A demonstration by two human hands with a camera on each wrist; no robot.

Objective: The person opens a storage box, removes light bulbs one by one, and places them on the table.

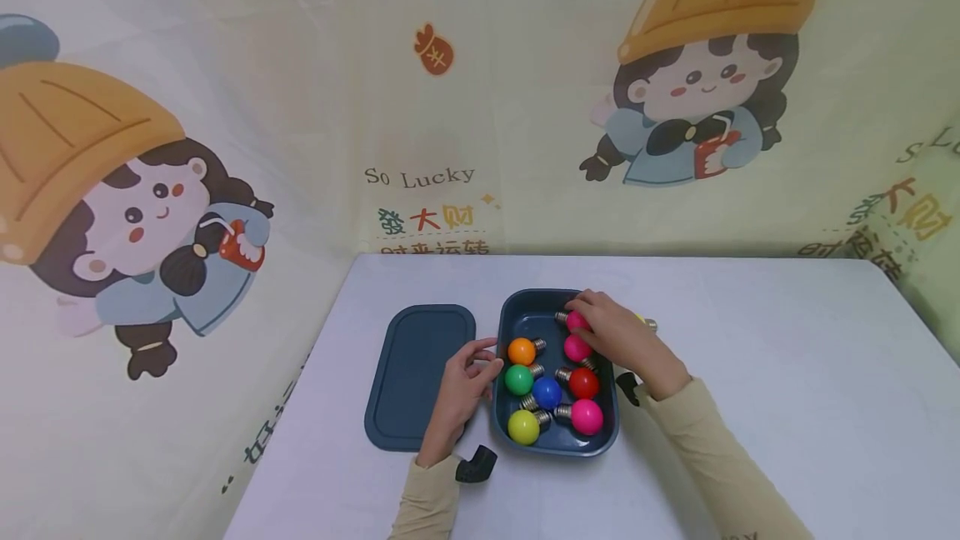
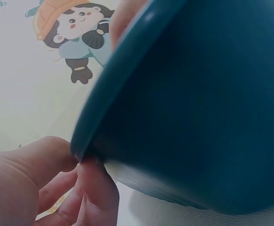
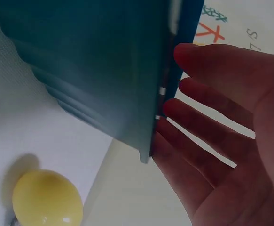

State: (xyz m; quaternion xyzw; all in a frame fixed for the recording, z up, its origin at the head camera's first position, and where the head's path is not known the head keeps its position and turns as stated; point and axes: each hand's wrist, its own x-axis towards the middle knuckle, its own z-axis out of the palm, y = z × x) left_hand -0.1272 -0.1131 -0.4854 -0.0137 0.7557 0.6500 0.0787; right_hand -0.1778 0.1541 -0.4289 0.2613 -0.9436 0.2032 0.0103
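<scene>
Your left hand [image 1: 462,383] pinches the left rim of the blue tray [image 1: 536,327]; your right hand [image 1: 617,333] has its fingers apart at a pink bulb [image 1: 575,321] toward the far right corner, its hold impossible to tell. The tray stands near the tabletop's [image 1: 795,390] far edge, a flat panel [image 1: 420,373] just left; past a yellow bulb [image 3: 47,198], room runs to the right edge. The cloth [image 1: 540,140] behind reads "So Lucky".

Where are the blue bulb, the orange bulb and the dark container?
Blue bulb [image 1: 547,392], head view: middle of its globe.
Orange bulb [image 1: 521,352], head view: middle of its globe.
Dark container [image 1: 534,327], head view: bare inside floor.
</scene>
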